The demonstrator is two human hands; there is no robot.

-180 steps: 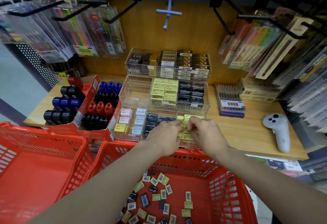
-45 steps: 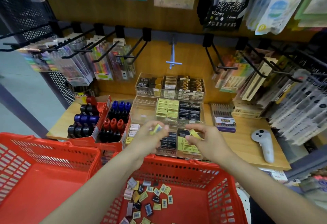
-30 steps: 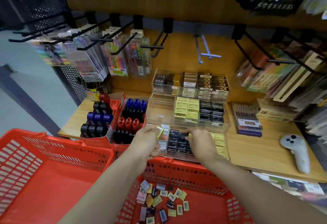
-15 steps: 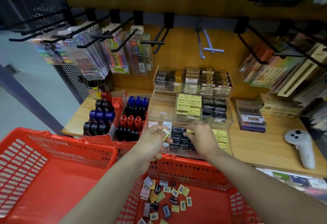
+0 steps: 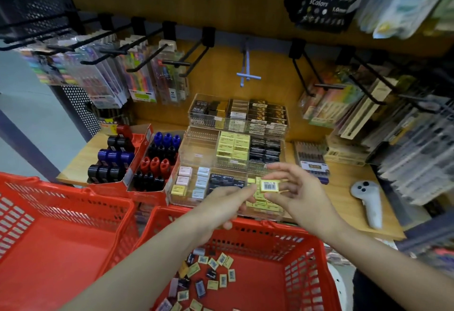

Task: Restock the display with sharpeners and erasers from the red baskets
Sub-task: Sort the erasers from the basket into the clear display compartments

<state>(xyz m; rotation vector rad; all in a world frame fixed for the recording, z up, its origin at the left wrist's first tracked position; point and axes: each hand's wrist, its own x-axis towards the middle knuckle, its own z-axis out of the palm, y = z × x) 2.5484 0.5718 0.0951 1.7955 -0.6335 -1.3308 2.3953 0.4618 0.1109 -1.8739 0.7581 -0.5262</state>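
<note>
A yellow eraser [image 5: 269, 185] with a barcode label hangs between both hands, over the yellow section of the front clear display tray [image 5: 175, 201]. My left hand [image 5: 221, 203] pinches its left edge with its fingertips. My right hand [image 5: 298, 194] has its thumb under the eraser and its fingers spread behind and above it. Below my arms, the right red basket [image 5: 248, 227] holds several loose erasers [image 5: 212, 273]. The left red basket [image 5: 73, 203] shows only its bare red floor. Sharpeners [image 5: 157, 163] stand in red cardboard boxes left of the trays.
Two more clear trays [image 5: 239, 116] of boxed erasers step up behind the front one. Black hooks with pen packs [image 5: 137, 77] jut out above left and right. A white controller [image 5: 368, 200] lies on the wooden shelf at the right, beside a pen box [image 5: 312, 160].
My right hand has lifted off the tray and met my left hand. The yellow eraser that my left hand held now sits between both hands, barcode up. The camera has tilted upward.
</note>
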